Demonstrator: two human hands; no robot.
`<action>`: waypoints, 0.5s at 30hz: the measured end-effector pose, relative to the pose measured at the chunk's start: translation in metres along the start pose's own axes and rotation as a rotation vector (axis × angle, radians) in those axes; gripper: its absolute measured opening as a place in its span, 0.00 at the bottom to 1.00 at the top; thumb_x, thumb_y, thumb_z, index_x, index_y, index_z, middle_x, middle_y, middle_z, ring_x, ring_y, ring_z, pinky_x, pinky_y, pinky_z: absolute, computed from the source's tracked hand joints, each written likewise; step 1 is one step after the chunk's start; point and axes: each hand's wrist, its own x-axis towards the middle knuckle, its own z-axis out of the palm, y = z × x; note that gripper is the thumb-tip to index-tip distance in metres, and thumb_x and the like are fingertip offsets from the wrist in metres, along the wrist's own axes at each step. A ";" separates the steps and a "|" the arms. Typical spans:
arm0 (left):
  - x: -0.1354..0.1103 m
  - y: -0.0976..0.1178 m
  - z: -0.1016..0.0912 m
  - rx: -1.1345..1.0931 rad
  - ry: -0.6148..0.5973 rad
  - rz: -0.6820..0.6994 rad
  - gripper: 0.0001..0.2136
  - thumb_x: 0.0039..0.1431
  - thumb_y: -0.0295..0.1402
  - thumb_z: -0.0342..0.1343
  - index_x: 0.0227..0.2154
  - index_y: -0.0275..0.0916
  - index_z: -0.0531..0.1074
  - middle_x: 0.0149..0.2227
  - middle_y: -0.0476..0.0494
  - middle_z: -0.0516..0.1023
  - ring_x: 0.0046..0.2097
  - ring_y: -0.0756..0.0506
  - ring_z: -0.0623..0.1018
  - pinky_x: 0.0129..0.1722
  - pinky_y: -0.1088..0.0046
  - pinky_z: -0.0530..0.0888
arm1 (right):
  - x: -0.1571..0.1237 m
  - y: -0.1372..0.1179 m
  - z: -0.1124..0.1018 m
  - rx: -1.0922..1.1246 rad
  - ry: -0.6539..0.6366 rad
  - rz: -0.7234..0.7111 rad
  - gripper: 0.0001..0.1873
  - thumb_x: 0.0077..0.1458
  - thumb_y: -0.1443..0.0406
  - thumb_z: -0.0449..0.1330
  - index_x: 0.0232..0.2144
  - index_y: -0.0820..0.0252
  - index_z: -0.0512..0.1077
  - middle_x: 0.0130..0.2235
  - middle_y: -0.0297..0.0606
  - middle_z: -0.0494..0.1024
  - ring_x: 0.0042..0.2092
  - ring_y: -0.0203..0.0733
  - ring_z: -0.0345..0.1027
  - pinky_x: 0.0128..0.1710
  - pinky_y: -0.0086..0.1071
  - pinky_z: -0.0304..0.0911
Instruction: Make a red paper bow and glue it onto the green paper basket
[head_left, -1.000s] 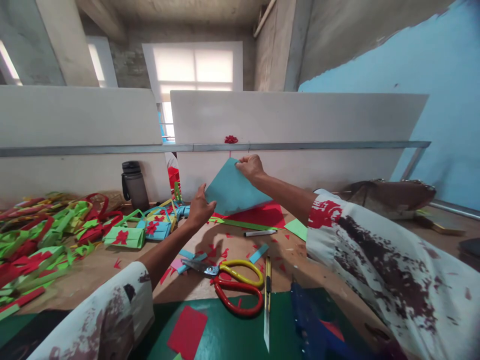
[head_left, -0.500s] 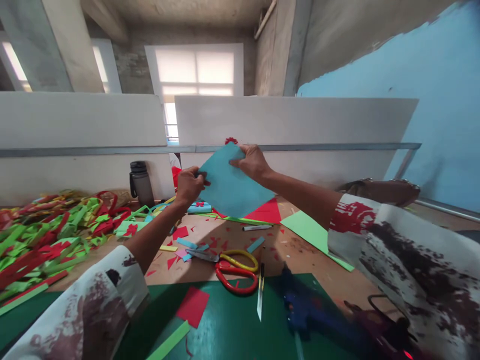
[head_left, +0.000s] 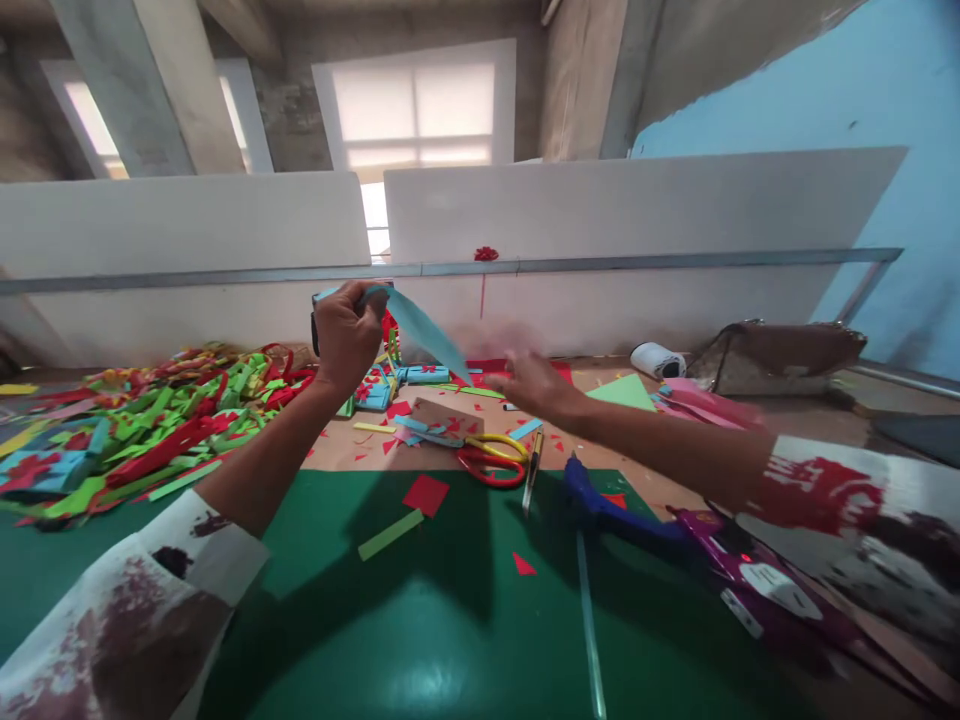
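My left hand [head_left: 349, 330] is raised above the worktable, its fingers closed on one end of a light blue sheet of paper [head_left: 429, 335], which hangs tilted to the right, seen nearly edge-on. To the right of the sheet's lower end, my right hand [head_left: 541, 388] is apart from it. Its fingers are stretched out and partly blurred by motion, with nothing visible in them. Below the hands lie scissors [head_left: 491, 472] with yellow and red handles and a slim cutter knife [head_left: 533, 465]. A red paper square [head_left: 426, 495] and a light green strip [head_left: 390, 535] rest on the green mat [head_left: 337, 620].
A blue glue gun [head_left: 600, 497] with a clear glue stick [head_left: 589, 620] lies at right, beside a purple device [head_left: 757, 570] with a red light. Cut paper strips [head_left: 202, 410] are heaped at left. A brown bag [head_left: 787, 350] and a white roll [head_left: 658, 360] stand at the back right.
My right hand has let go of the blue paper and moved down and right. My left hand has lifted the sheet up, turning it nearly edge-on. The view has shifted downward.
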 end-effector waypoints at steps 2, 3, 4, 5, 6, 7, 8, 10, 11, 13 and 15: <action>-0.011 0.009 -0.010 0.011 0.055 0.021 0.07 0.54 0.30 0.54 0.33 0.36 0.77 0.28 0.49 0.76 0.29 0.51 0.74 0.30 0.77 0.70 | -0.035 -0.008 0.018 -0.011 -0.140 -0.054 0.10 0.55 0.64 0.54 0.30 0.65 0.73 0.28 0.42 0.75 0.30 0.41 0.66 0.27 0.30 0.56; -0.017 0.014 -0.014 0.012 0.078 0.033 0.08 0.54 0.30 0.54 0.32 0.36 0.77 0.27 0.49 0.76 0.28 0.51 0.73 0.28 0.78 0.69 | -0.053 -0.013 0.026 -0.010 -0.224 -0.112 0.09 0.55 0.65 0.54 0.31 0.64 0.73 0.30 0.41 0.76 0.32 0.41 0.67 0.28 0.30 0.57; -0.024 0.017 -0.016 0.009 0.091 0.044 0.07 0.54 0.30 0.54 0.32 0.36 0.77 0.25 0.50 0.76 0.27 0.51 0.73 0.26 0.78 0.68 | -0.069 -0.018 0.033 -0.008 -0.305 -0.181 0.08 0.54 0.66 0.56 0.32 0.63 0.74 0.33 0.41 0.77 0.34 0.42 0.68 0.31 0.30 0.59; -0.030 0.020 -0.018 0.003 0.097 0.053 0.07 0.54 0.30 0.55 0.32 0.36 0.78 0.24 0.50 0.75 0.26 0.51 0.72 0.25 0.78 0.67 | -0.084 -0.024 0.039 -0.001 -0.371 -0.247 0.09 0.53 0.66 0.58 0.35 0.63 0.75 0.36 0.42 0.77 0.38 0.43 0.69 0.35 0.30 0.60; -0.037 0.023 -0.018 -0.010 0.097 0.060 0.07 0.55 0.30 0.55 0.32 0.36 0.78 0.23 0.50 0.74 0.25 0.51 0.72 0.24 0.78 0.67 | -0.097 -0.030 0.044 0.012 -0.437 -0.313 0.12 0.52 0.65 0.59 0.40 0.61 0.75 0.41 0.42 0.77 0.42 0.44 0.69 0.39 0.30 0.61; -0.043 0.025 -0.018 -0.026 0.090 0.066 0.07 0.55 0.30 0.55 0.33 0.36 0.78 0.24 0.50 0.75 0.25 0.51 0.72 0.24 0.78 0.67 | -0.108 -0.036 0.050 0.025 -0.491 -0.371 0.15 0.52 0.63 0.60 0.44 0.58 0.74 0.44 0.41 0.77 0.45 0.43 0.69 0.41 0.30 0.62; -0.048 0.026 -0.017 -0.043 0.077 0.068 0.07 0.55 0.30 0.55 0.34 0.37 0.77 0.25 0.49 0.76 0.25 0.51 0.72 0.24 0.78 0.67 | -0.116 -0.041 0.055 0.041 -0.551 -0.447 0.21 0.53 0.61 0.60 0.50 0.57 0.71 0.49 0.42 0.75 0.49 0.44 0.67 0.45 0.31 0.61; -0.056 0.026 -0.014 -0.069 0.052 0.072 0.08 0.55 0.29 0.55 0.36 0.37 0.77 0.29 0.48 0.78 0.26 0.52 0.73 0.26 0.78 0.68 | -0.125 -0.047 0.069 0.046 -0.647 -0.631 0.27 0.57 0.58 0.56 0.58 0.59 0.63 0.57 0.49 0.67 0.54 0.50 0.63 0.50 0.38 0.60; -0.059 0.025 -0.012 -0.074 0.040 0.073 0.08 0.55 0.28 0.55 0.37 0.37 0.77 0.30 0.47 0.78 0.27 0.52 0.73 0.26 0.78 0.68 | -0.126 -0.048 0.077 0.057 -0.657 -0.694 0.28 0.58 0.57 0.55 0.59 0.58 0.61 0.59 0.49 0.65 0.56 0.50 0.62 0.52 0.41 0.59; -0.062 0.021 -0.010 -0.069 0.023 0.065 0.08 0.53 0.28 0.56 0.36 0.36 0.77 0.31 0.46 0.79 0.27 0.52 0.73 0.26 0.78 0.68 | -0.121 -0.045 0.095 0.025 -0.646 -0.772 0.28 0.60 0.54 0.53 0.60 0.56 0.60 0.61 0.50 0.61 0.59 0.53 0.57 0.54 0.49 0.56; -0.063 0.016 -0.008 -0.065 0.014 0.044 0.07 0.53 0.28 0.57 0.35 0.36 0.77 0.32 0.45 0.80 0.26 0.52 0.73 0.25 0.79 0.68 | -0.107 -0.035 0.114 -0.071 -0.577 -0.748 0.29 0.60 0.53 0.52 0.61 0.56 0.58 0.64 0.50 0.55 0.63 0.58 0.48 0.55 0.58 0.51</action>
